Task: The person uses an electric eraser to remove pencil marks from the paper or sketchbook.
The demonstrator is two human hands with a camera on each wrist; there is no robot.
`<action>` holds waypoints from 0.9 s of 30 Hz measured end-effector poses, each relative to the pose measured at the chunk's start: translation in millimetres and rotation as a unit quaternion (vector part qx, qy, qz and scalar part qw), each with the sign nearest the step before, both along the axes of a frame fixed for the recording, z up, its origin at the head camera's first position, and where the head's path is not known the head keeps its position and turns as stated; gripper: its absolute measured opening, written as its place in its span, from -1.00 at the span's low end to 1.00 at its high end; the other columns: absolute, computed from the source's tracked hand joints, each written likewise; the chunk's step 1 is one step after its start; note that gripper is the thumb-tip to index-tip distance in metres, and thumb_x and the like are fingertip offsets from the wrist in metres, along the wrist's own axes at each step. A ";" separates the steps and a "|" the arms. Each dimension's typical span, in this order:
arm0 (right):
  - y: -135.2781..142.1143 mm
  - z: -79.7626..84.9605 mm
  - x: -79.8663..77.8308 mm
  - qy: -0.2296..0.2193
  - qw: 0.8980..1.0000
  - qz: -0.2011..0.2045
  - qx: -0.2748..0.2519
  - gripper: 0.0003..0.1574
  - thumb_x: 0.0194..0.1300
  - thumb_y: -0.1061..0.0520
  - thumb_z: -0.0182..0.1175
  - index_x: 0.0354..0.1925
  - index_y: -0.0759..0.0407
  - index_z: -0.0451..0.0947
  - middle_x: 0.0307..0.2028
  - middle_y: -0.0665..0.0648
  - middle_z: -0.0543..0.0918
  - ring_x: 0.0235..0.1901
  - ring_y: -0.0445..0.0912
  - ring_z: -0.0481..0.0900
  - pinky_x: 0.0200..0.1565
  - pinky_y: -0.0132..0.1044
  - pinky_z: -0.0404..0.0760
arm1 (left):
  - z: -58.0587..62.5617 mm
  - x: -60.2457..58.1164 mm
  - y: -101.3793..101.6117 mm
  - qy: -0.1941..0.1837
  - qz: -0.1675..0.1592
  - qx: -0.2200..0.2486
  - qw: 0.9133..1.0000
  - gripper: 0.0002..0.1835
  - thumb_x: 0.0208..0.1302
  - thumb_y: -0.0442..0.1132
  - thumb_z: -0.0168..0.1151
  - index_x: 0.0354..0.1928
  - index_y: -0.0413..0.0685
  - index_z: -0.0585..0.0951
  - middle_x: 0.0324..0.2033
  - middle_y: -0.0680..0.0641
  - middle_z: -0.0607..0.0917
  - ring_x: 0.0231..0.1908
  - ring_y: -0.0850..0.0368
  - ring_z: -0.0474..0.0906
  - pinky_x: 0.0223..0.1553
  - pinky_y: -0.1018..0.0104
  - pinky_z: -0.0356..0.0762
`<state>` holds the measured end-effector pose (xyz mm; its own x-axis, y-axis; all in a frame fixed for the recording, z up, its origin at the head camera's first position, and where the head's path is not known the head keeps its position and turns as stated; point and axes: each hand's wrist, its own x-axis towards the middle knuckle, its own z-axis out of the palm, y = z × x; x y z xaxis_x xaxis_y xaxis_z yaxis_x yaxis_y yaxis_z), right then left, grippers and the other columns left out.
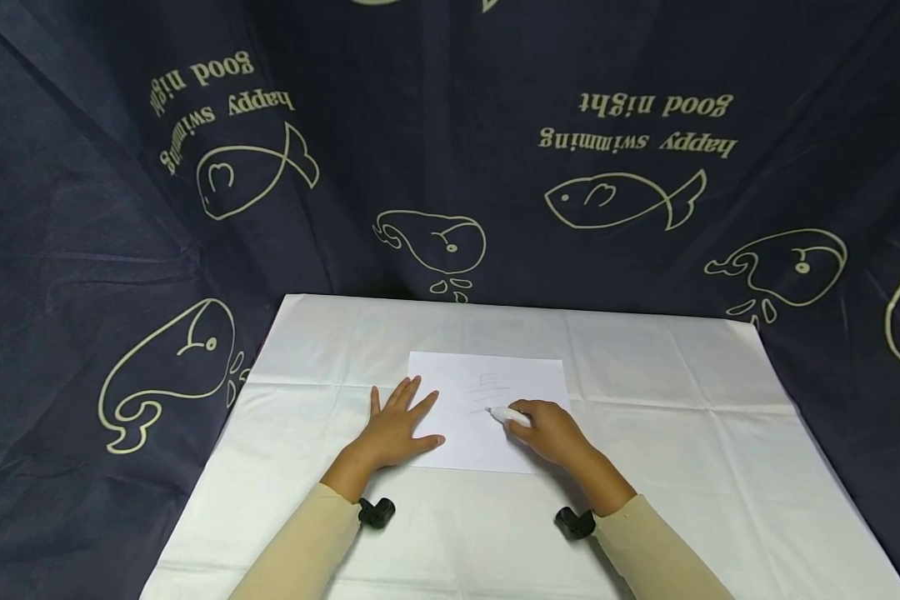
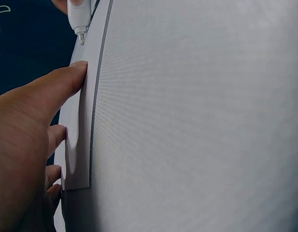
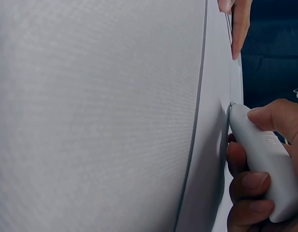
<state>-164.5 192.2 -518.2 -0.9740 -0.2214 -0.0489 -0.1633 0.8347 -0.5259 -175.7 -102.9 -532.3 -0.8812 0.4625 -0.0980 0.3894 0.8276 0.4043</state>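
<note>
A white sheet of paper [image 1: 457, 450] lies on the table, with faint pencil lines and a small boxy mark on its upper half. My left hand [image 1: 399, 429] is spread flat over the paper's left edge, thumb and fingers apart. On the right side, my right hand [image 1: 551, 432] grips a thick white electric eraser [image 1: 512, 415], its narrow metal tip pointing left at the lowest pencil line. The right wrist view shows the thumb on top of the eraser's body [image 3: 264, 159] and curled fingers beneath it. Its tip is right at the paper's surface.
A creased white cloth [image 1: 720, 467] covers the table. Behind it hangs a dark blue curtain [image 1: 450, 125] with fish and whale drawings and upside-down lettering. Small black cameras sit at the left wrist [image 1: 377, 512] and the right wrist [image 1: 574, 523].
</note>
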 end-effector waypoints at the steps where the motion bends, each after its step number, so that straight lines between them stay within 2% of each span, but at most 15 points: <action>1: -0.1 0.2 0.0 -0.001 1.000 0.001 -0.001 -0.70 0.31 0.03 0.35 -0.02 0.11 0.73 -0.21 0.08 0.79 -0.40 -0.16 0.49 -0.29 -0.22 0.48 | 0.0 0.0 0.1 0.001 0.000 0.000 1.000 -0.13 0.32 0.33 0.18 0.57 0.16 0.22 0.62 -0.16 0.00 0.62 -0.17 -0.17 0.42 -0.55 -0.42; 9: 0.1 0.2 0.4 0.010 1.000 -0.001 0.003 -0.67 0.31 0.02 0.34 -0.01 0.13 0.73 -0.15 0.12 0.80 -0.34 -0.13 0.55 -0.25 -0.17 0.52 | -1.5 -0.1 0.0 0.003 0.001 0.002 1.000 -0.14 0.32 0.33 0.17 0.56 0.18 0.24 0.62 -0.17 0.00 0.62 -0.18 -0.16 0.42 -0.56 -0.41; 27: -1.5 -1.7 -0.9 0.001 1.000 0.007 -0.006 -0.68 0.30 0.01 0.36 -0.02 0.10 0.74 -0.14 0.11 0.80 -0.33 -0.14 0.55 -0.20 -0.16 0.53 | -0.5 0.0 0.4 0.001 0.002 -0.001 1.000 -0.15 0.32 0.32 0.18 0.56 0.18 0.24 0.62 -0.17 -0.01 0.62 -0.18 -0.17 0.41 -0.56 -0.42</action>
<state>-165.4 190.7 -519.9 -0.9706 -0.2364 -0.0448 -0.1765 0.8261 -0.5352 -175.7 -102.5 -532.8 -0.8833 0.4586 -0.0968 0.3867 0.8297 0.4025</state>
